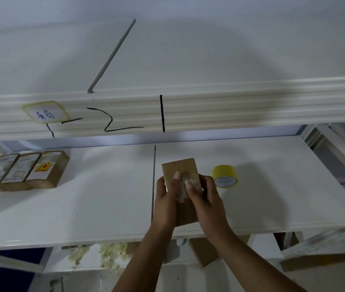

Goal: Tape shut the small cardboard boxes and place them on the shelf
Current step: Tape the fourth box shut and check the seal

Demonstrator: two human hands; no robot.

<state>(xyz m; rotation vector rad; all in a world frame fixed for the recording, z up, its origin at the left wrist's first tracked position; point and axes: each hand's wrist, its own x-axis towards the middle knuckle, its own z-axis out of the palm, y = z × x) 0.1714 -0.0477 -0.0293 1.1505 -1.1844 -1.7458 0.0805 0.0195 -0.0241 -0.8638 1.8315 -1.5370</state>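
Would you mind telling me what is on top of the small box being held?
Both thumbs press on the small cardboard box, left hand and right hand, over what looks like clear tape. The hands cover the box's lower sides; its contents are hidden.
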